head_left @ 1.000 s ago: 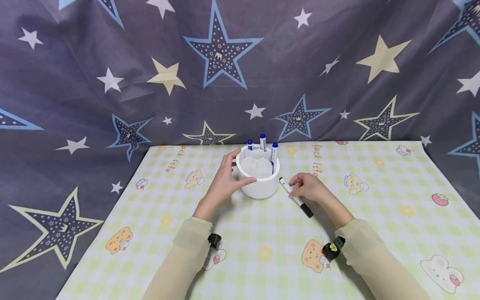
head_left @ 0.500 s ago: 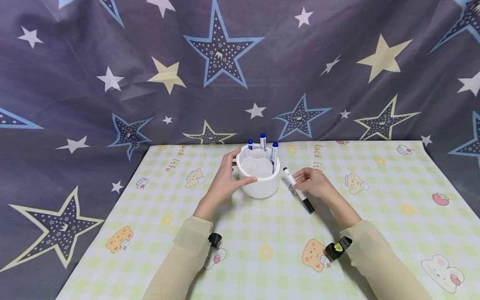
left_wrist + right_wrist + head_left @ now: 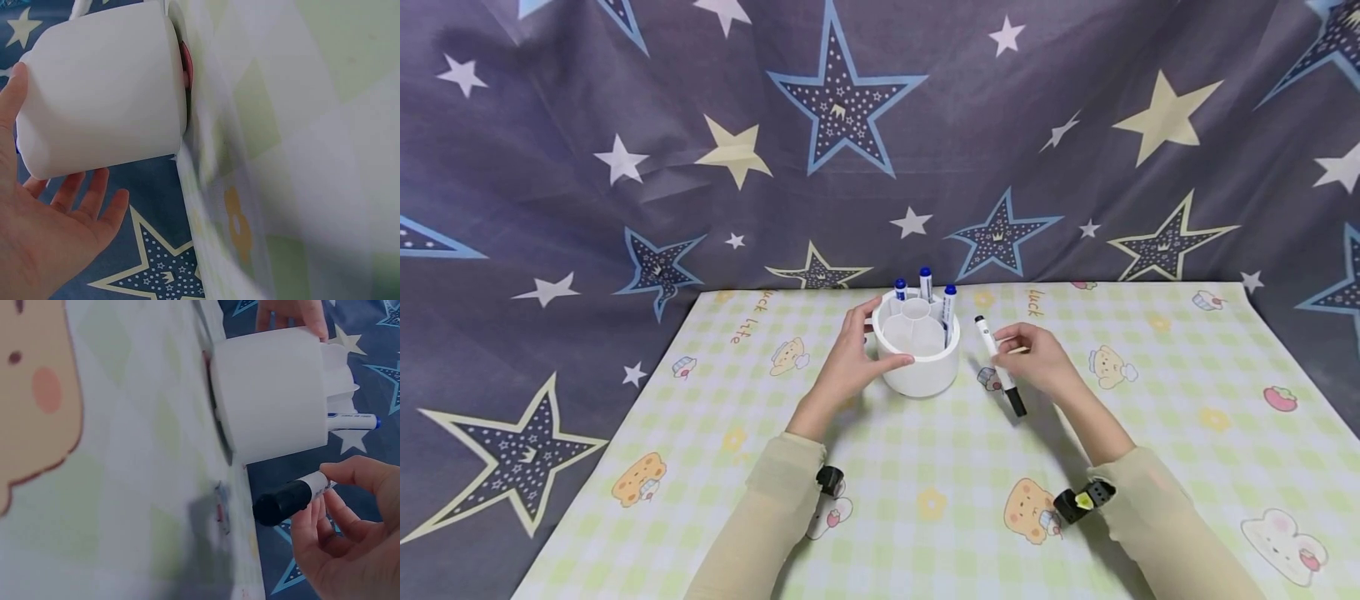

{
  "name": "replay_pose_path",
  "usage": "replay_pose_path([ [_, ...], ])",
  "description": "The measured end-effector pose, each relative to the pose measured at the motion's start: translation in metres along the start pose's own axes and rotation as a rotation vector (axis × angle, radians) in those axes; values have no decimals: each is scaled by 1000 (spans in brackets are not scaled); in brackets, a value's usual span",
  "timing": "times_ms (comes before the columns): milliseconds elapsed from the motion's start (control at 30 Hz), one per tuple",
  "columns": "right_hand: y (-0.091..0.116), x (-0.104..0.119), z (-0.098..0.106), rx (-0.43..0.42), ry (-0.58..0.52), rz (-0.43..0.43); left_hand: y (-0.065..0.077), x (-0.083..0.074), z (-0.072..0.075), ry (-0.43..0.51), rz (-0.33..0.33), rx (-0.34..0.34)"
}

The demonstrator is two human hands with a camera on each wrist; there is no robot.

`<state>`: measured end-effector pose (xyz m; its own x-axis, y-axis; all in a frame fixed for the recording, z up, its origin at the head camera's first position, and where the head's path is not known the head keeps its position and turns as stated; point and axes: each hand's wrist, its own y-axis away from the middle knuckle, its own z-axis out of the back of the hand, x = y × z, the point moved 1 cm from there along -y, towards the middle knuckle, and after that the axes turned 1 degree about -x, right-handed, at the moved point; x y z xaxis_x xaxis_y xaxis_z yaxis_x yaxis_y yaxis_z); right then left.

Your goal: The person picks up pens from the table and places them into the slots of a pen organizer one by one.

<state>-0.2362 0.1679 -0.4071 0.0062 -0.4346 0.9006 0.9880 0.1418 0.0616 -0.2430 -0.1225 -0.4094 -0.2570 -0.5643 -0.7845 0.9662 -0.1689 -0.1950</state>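
Note:
A round white pen holder (image 3: 917, 377) with several compartments stands on the table, three blue-capped markers (image 3: 950, 307) upright in its back and right compartments. My left hand (image 3: 848, 354) grips its left side, thumb over the front rim and fingers around the far side. To its right, my right hand (image 3: 1036, 362) pinches a white marker (image 3: 987, 337) between thumb and fingers, raised above the tablecloth. The marker tilts, black cap end (image 3: 281, 503) low and toward me, the other end up. In the left wrist view the pen holder's white wall (image 3: 103, 94) hides the markers.
A green-and-white checked tablecloth (image 3: 880, 517) with printed cartoon figures covers the table. Behind its far edge hangs a dark curtain (image 3: 685, 83) with star prints. A black wrist camera (image 3: 1078, 502) sits on my right wrist.
My right hand has lifted the black-capped marker off the tablecloth, moving up and slightly right, and the marker has turned steeper. The left hand and pen holder have stayed in place.

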Motion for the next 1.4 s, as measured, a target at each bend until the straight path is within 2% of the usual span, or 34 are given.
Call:
replay_pose_path([
  [200, 6, 12, 3, -40, -87, 36, 0, 0, 0, 2, 1, 6],
  [767, 11, 46, 0, -175, -210, 147, 1, -3, 1, 11, 20, 10],
  [1167, 13, 55, -8, -251, -353, 171, 0, -2, 1, 5, 8, 15],
  [1400, 11, 59, -13, -279, -429, 218, -1, -2, 1, 4, 14, 18],
])
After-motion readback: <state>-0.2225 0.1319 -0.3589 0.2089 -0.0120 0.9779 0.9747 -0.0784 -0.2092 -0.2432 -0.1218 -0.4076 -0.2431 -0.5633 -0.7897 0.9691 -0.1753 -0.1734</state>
